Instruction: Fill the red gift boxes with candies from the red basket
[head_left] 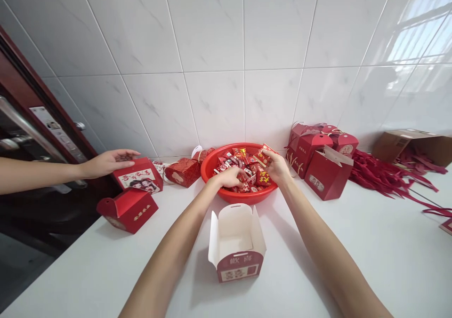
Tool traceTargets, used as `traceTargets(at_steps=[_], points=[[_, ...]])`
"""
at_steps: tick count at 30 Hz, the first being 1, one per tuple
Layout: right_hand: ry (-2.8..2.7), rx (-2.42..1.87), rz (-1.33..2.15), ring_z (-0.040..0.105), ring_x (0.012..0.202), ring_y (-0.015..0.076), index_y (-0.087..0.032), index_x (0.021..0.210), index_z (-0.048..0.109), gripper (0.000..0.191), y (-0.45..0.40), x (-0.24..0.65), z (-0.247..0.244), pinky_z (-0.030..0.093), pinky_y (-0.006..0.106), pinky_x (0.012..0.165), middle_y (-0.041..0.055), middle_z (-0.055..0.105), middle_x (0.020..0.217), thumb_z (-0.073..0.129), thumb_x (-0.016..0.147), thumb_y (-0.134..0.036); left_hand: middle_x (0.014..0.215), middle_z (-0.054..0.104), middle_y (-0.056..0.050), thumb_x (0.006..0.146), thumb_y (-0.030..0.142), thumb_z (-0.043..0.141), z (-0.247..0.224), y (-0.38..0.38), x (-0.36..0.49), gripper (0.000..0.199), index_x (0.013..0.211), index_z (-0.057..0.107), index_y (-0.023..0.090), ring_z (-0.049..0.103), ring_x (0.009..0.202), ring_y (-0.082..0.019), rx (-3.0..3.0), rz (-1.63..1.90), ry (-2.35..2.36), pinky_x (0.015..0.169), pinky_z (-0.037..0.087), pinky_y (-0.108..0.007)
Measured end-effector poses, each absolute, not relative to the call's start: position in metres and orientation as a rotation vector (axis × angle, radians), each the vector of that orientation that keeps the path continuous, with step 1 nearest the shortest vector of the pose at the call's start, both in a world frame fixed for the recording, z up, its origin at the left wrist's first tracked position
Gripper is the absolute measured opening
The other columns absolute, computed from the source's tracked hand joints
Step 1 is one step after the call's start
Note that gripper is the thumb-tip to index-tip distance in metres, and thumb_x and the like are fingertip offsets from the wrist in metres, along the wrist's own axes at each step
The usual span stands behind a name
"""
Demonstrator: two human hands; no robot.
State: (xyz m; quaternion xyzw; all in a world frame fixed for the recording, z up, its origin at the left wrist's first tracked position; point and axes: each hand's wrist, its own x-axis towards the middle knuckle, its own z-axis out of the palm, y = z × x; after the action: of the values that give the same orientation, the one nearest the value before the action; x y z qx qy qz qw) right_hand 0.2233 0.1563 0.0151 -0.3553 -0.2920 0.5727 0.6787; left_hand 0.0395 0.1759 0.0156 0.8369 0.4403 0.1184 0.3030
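A red plastic basket [243,198] full of wrapped candies [251,170] stands against the tiled wall. Reaching into it from the near side, my left hand [231,177] has its fingers curled down among the candies; what lies in them is hard to make out. At the basket's right rim, my right hand [278,167] pinches a small red and gold candy packet [264,154]. Between my forearms sits an open gift box [238,257], its white inside facing up, flaps raised and dark red front printed with characters.
Another person's hand [106,162] touches a red box with a printed picture [139,177] at left. Beside it are a red box [130,210] and a patterned red box [183,171]. Right are several red boxes [310,148], red ribbons [374,172] and a cardboard box [391,146].
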Motion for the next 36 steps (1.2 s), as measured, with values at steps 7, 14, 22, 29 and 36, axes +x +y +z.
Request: traceTargets(at_steps=[7,14,22,29,36], points=[[-0.683,-0.796,1.336,0.070,0.080,0.0187,-0.022,0.078,0.065,0.018,0.154,0.225,0.018,0.058,0.027,0.066,-0.0011,0.071,0.075,0.079,0.067,-0.028,0.108,0.073,-0.010,0.069,0.036,0.077,0.019,0.172,0.037,0.037,0.101,0.073,0.016,0.066,0.102,-0.027,1.928,1.003,0.992,0.093,0.050,-0.039],[-1.003,-0.765,1.585,0.071,0.089,0.0216,-0.022,0.090,0.069,0.027,0.142,0.221,0.022,0.061,0.035,0.073,0.0018,0.074,0.088,0.083,0.068,-0.029,0.115,0.070,-0.011,0.065,0.039,0.083,0.015,0.173,0.035,0.053,0.110,0.069,0.014,0.067,0.093,-0.023,1.664,1.189,0.958,0.086,0.054,-0.038],[-0.997,-0.881,1.482,0.070,0.077,0.0185,-0.018,0.077,0.068,0.015,0.142,0.217,0.022,0.059,0.029,0.066,0.0041,0.074,0.080,0.081,0.070,-0.024,0.114,0.069,-0.010,0.078,0.035,0.069,0.019,0.172,0.039,0.032,0.104,0.072,0.016,0.065,0.092,-0.020,1.401,1.129,0.857,0.076,0.054,-0.032],[-0.885,-0.926,1.342,0.067,0.074,0.0168,-0.020,0.080,0.070,0.010,0.143,0.219,0.024,0.054,0.024,0.056,0.0005,0.072,0.080,0.075,0.071,-0.021,0.145,0.055,-0.011,0.070,0.022,0.064,0.016,0.175,0.035,0.059,0.129,0.065,0.017,0.057,0.122,-0.027,1.435,1.122,0.890,0.091,0.050,-0.033],[-0.829,-0.905,1.355,0.067,0.071,0.0167,-0.019,0.078,0.072,0.004,0.143,0.220,0.026,0.053,0.024,0.055,0.0017,0.074,0.079,0.072,0.074,-0.021,0.135,0.062,-0.010,0.070,0.020,0.064,0.016,0.173,0.035,0.054,0.124,0.066,0.020,0.055,0.126,-0.027,1.662,0.947,0.883,0.105,0.043,-0.038]])
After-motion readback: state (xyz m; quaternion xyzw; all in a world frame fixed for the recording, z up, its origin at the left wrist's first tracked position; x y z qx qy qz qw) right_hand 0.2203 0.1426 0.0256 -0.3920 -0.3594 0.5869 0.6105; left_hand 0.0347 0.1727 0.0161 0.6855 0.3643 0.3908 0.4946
